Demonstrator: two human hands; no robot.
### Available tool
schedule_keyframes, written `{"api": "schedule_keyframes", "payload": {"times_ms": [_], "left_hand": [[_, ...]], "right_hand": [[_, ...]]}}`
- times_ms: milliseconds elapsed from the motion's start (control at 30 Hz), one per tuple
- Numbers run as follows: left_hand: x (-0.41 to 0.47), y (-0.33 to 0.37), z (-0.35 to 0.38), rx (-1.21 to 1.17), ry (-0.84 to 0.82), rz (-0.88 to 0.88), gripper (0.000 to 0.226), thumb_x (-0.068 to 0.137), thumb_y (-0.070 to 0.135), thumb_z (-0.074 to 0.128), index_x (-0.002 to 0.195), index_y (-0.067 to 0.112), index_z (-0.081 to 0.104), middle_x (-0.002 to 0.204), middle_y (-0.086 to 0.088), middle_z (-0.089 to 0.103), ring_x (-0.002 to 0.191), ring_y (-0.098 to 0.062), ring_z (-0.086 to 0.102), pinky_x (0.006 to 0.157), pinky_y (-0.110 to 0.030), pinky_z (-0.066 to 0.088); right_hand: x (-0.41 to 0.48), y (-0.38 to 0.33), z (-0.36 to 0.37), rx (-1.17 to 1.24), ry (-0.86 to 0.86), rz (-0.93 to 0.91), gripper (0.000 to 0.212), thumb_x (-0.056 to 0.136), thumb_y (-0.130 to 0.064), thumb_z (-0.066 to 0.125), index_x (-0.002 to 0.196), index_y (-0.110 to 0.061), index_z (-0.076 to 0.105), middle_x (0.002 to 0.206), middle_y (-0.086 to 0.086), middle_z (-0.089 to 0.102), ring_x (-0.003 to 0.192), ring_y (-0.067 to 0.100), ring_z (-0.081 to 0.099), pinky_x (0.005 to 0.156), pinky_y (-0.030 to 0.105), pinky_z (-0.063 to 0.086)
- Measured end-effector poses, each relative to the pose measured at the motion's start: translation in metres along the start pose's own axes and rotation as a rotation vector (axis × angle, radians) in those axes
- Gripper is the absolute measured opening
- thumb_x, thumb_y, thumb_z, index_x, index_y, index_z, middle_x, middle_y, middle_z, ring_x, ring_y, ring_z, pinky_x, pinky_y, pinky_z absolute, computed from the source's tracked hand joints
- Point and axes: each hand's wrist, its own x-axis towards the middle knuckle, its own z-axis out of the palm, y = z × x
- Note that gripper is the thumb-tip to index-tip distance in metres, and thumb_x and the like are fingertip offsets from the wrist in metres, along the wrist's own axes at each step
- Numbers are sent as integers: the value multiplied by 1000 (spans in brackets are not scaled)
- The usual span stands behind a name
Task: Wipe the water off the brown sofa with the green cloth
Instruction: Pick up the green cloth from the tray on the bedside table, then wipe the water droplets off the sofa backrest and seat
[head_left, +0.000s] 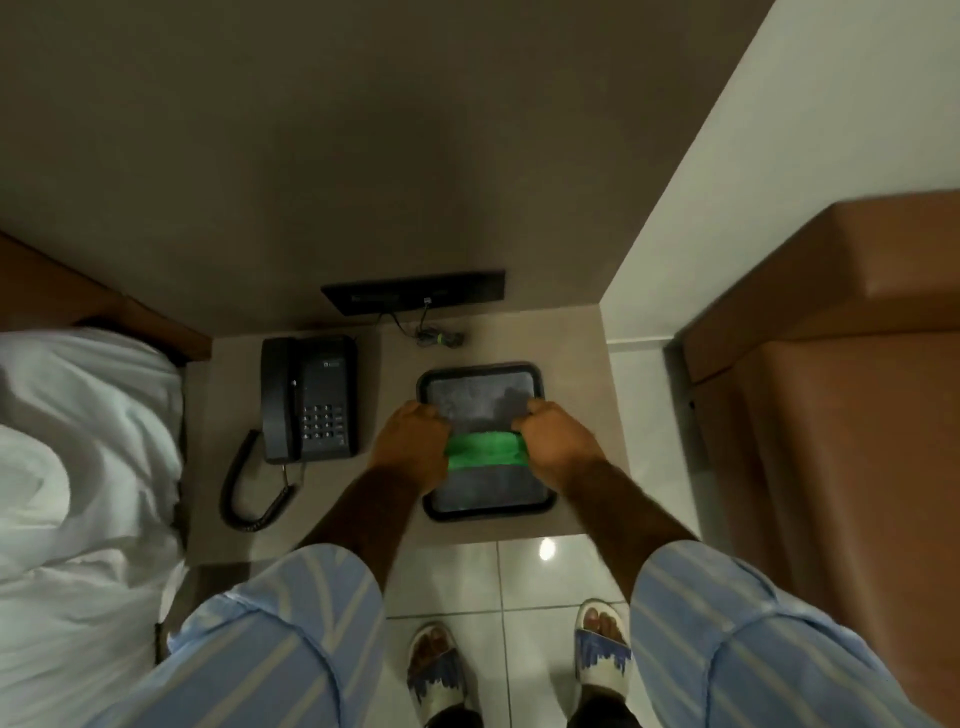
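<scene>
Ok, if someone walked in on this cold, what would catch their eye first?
Probably the bright green cloth, stretched between the left hand and the right hand over a dark tray on the bedside table. Next, the black telephone left of the tray, its coiled cord trailing toward the white bedding. The brown sofa stands at the right edge, apart from the hands.

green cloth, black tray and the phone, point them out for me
green cloth (485, 451), head view, on the middle of the stretch between the two fists
black tray (488, 511), head view, on its near rim
phone (323, 400), head view, on the body above the keypad
</scene>
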Motion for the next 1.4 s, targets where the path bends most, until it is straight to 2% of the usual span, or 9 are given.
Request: {"api": "schedule_keyframes", "payload": {"times_ms": [167,267,367,633,800,967,1167,1300,1400], "left_hand": [[-37,20,-115,-52,149,69,35,82,19,62,117,16,60,121,-12,63,117,-33,56,99,-42,49],[-58,46,-195,-39,162,157,32,86,22,62,117,17,59,119,-16,65,110,-38,62,94,-47,52],[-83,86,-265,20,177,264,27,93,22,59,119,14,63,122,-14,67,113,-35,62,96,-41,47],[-173,222,-364,-154,236,468,24,86,10,70,110,11,73,107,-13,74,102,-29,67,91,-34,53],[-224,321,-356,-247,233,606,23,79,8,70,98,20,75,87,-1,71,86,-23,68,74,-26,50],[-278,447,-326,-296,222,743,28,70,10,68,94,24,75,90,1,76,83,-17,69,79,-28,57],[-361,605,-261,-297,155,866,25,70,11,72,87,28,73,80,7,75,72,-9,67,66,-17,48],[-412,697,-208,-303,78,927,22,70,9,74,88,22,73,81,0,75,74,-16,68,69,-22,51],[-442,759,-174,-296,41,985,19,70,8,72,85,19,71,73,3,72,68,-13,63,56,-7,45]], "right_hand": [[-71,-1,-105,43,165,62,32,103,-16,52,131,-7,64,143,18,52,130,39,56,105,39,48],[-127,-1,-174,111,247,127,37,92,-11,67,129,-9,66,134,16,59,123,35,63,106,40,52],[-193,3,-228,105,312,176,41,87,-7,74,127,-12,67,128,15,66,118,34,66,104,43,54],[-384,50,-280,150,502,362,38,88,-9,70,126,-12,71,123,15,73,115,36,68,98,38,55],[-506,97,-257,226,580,489,32,92,-9,67,124,-12,73,119,13,76,114,34,70,92,37,55],[-634,156,-204,255,636,605,31,91,-9,69,122,-12,73,121,13,74,115,34,68,97,40,55],[-795,229,-108,343,681,765,23,87,-9,69,109,-15,74,113,10,76,108,33,70,89,36,53],[-887,272,-44,416,698,866,23,88,-11,73,111,-16,72,115,9,75,108,32,70,90,38,54],[-940,298,2,471,725,946,21,89,-13,74,109,-16,71,112,8,76,105,32,70,87,37,54]]}}
